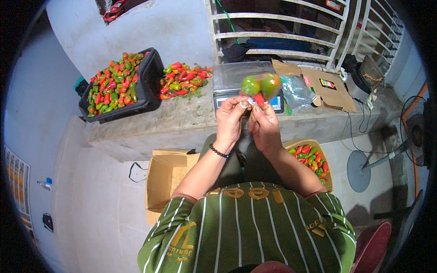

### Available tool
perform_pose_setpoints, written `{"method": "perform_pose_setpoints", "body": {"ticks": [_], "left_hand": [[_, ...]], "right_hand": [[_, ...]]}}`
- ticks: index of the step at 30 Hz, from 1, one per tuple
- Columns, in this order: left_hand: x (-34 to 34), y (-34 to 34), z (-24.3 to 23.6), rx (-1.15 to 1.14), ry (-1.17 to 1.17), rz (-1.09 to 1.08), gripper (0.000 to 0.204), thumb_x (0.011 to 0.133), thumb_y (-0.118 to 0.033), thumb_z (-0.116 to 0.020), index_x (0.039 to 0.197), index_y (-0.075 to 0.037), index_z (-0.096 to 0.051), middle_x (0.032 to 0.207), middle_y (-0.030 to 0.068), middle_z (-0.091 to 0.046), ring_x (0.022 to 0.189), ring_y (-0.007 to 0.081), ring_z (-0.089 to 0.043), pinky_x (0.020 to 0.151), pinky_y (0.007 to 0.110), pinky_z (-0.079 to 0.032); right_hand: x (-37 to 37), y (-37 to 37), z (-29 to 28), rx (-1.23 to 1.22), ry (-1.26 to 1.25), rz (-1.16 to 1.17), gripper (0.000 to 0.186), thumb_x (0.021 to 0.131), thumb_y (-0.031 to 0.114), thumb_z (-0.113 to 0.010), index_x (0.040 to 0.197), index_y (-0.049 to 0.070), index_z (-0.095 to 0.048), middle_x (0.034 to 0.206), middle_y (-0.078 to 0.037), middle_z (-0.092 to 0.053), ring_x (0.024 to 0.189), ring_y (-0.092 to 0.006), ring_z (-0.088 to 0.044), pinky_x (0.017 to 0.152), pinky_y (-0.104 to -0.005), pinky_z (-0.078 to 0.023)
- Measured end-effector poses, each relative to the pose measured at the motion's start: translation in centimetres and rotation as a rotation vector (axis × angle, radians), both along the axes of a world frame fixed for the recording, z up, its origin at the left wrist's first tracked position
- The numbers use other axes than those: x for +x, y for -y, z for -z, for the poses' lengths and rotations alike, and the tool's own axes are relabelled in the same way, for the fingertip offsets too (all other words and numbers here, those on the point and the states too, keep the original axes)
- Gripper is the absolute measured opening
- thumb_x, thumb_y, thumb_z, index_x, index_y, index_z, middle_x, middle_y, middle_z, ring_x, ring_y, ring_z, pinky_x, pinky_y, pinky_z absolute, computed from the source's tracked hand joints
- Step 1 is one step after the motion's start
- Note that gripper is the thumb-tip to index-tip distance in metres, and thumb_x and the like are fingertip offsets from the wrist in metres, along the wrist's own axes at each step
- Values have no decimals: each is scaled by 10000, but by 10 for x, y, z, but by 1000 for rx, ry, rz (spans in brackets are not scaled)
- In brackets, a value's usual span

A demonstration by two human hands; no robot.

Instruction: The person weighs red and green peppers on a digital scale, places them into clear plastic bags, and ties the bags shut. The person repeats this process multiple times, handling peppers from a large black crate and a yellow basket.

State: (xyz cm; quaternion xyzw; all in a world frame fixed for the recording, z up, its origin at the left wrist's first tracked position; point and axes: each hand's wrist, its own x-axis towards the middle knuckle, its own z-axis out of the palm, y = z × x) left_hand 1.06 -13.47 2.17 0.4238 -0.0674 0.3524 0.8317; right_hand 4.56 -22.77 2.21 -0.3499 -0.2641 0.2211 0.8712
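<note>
A small bundle of red and green peppers, blurred by motion and apparently in a clear plastic bag, is held up by both hands above the digital scale. My left hand pinches a whitish gathered end below the peppers, and a dark bead bracelet circles that wrist. Close beside it, my right hand has its fingers closed at the same gathered end. The scale's flat metal pan lies just behind the peppers.
A black crate heaped with peppers and a loose pepper pile lie left on the concrete ledge. Right are clear plastic bags and flattened cardboard. Below stand an open cardboard box, a box of peppers and a fan.
</note>
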Motion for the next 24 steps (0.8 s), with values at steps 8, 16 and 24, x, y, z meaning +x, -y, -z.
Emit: {"method": "perform_pose_setpoints", "body": {"ticks": [8,16,24], "left_hand": [[-51,-32,-74,919,221,214,71,708,-52,-634,717,-16,-573,730,61,-578,724,186,-533,695,306,-419],[-46,-28,-30,1571,-233,102,128,725,-68,-532,823,-10,-589,780,159,-592,726,310,-591,656,354,-473],[-14,2,78,1117,-771,-118,115,725,-120,-565,786,-22,-575,714,145,-592,657,275,-594,609,341,-457]], "right_hand": [[20,31,-26,-216,620,-419,130,772,150,-589,855,67,-532,759,2,-509,710,-114,-504,625,-264,-415],[60,24,-32,-853,1323,-480,86,664,66,-608,724,10,-583,665,-70,-550,635,-195,-557,581,-310,-440],[69,42,61,-1118,1372,70,181,682,203,-581,747,39,-616,760,-170,-593,744,-343,-582,652,-419,-458]]}}
